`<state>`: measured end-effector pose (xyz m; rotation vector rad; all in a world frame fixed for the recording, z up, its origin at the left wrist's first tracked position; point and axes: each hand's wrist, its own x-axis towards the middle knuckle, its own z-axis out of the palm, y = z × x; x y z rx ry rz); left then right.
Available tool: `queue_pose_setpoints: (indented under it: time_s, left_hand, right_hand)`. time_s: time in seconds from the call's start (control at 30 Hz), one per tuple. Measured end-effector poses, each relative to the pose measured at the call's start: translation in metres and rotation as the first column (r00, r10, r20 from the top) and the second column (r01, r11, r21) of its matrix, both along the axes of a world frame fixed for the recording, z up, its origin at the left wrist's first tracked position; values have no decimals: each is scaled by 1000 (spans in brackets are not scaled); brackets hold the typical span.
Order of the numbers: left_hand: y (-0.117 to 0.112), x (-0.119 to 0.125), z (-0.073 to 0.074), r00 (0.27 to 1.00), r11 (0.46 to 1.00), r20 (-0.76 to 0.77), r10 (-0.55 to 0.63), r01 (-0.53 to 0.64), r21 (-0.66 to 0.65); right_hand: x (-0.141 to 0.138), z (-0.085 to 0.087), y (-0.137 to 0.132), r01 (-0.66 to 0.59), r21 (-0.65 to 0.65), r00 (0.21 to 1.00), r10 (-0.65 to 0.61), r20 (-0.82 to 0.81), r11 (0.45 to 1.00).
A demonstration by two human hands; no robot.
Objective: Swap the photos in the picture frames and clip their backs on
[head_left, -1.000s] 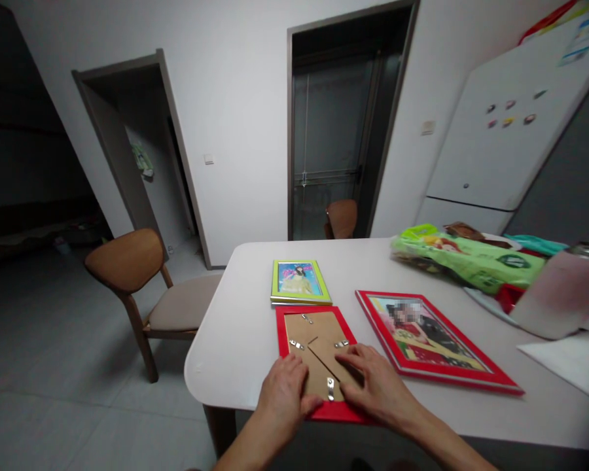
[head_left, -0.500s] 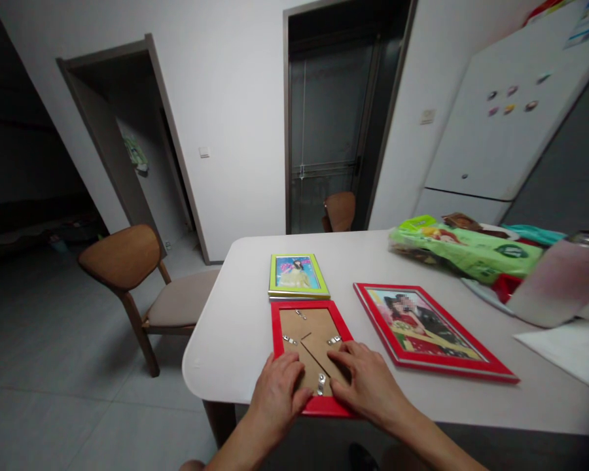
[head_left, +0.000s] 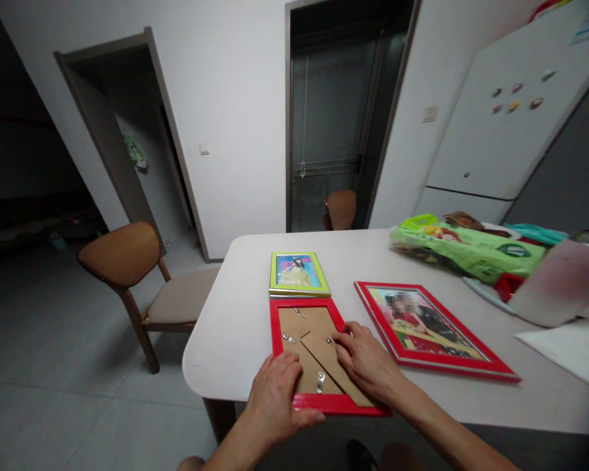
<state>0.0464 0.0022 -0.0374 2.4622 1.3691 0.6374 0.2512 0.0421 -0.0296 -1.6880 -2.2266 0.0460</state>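
A red picture frame (head_left: 277, 335) lies face down at the table's front edge, showing its brown backboard (head_left: 304, 320) with a diagonal slit and several metal clips. My left hand (head_left: 275, 392) grips the lower left corner of this frame, fingers over the backboard and thumb along the front edge. On the right side, the bent fingers of my right hand (head_left: 366, 356) press on a metal clip (head_left: 329, 340), which they partly cover. Two uncovered clips sit at the bottom (head_left: 321, 382) and left (head_left: 289, 338) of the backboard.
Behind the face-down frame lies a green picture frame (head_left: 298, 293), face up. A larger red frame (head_left: 397, 350) with a photo is to the right. Farther right are a green package (head_left: 481, 248) and a pinkish container (head_left: 559, 281). A wooden chair (head_left: 122, 255) stands left of the table (head_left: 220, 327).
My right hand has moved up along the frame's right side onto the clip there, uncovering the lower right corner. My left thumb has shifted toward the front edge.
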Motion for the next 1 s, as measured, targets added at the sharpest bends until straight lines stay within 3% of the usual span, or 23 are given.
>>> queue_pose_setpoints:
  time_s: [0.23,0.4,0.47,0.63,0.83,1.0]
  left_hand:
    - [0,-2,0,1000,1000,26,-4,4,-6]
    - [0,-3,0,1000,999,24,-7,8,-33]
    - [0,-3,0,1000,999,20,-7,7,-41]
    - [1,-4,-2,999,999,29,-14,16,-48]
    - [1,-5,-5,998,998,56,-10,13,-58]
    - [2,-5,-6,998,998,69,-2,5,-55]
  right_hand:
    - [1,-2,-10,-32,64,998,35,-50,997]
    - [-11,5,-37,-333,24,942,333,-41,943]
    - [-17,11,-44,-400,-14,916,399,-38,917]
    - [-22,20,-46,-453,-61,892,451,-41,890]
    - [-15,19,-50,-512,-83,859,509,-53,855]
    - [-27,16,-36,-445,-6,887,440,-139,896]
